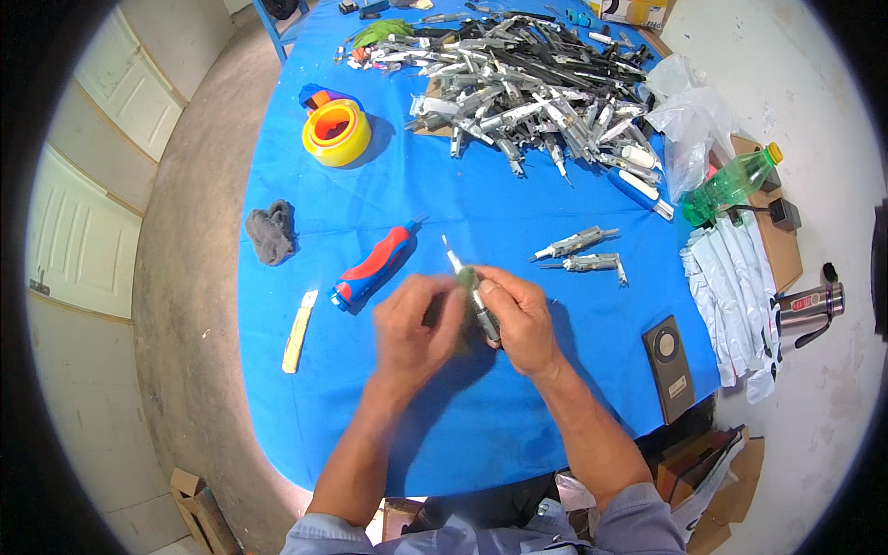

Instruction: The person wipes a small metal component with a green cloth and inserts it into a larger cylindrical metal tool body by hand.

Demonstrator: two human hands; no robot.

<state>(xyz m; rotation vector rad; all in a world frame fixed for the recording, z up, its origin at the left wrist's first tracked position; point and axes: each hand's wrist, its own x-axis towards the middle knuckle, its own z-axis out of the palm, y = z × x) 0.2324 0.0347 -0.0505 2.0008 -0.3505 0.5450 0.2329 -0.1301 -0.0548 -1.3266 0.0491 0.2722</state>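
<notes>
My right hand (520,314) is closed around a slim grey-and-white motor unit (485,319), whose thin pale shaft points up and away. Close against it on the left is my left hand (416,324), blurred, with its fingers curled in. A dull green scrap of cloth (468,277) shows between the hands, wrapped against the unit; my left fingers seem to grip it, though they partly hide it. To the left lies a red-and-blue power screwdriver (377,264). Two similar motor units (575,242) rest to the right.
A big heap of motor units (546,92) covers the far table. Yellow tape rolls (337,132), a grey cloth (270,232) and a cream strip (299,331) lie left. On the right are a phone (668,370), white plastic packets (726,296), a green bottle (731,185) and a flask (812,305).
</notes>
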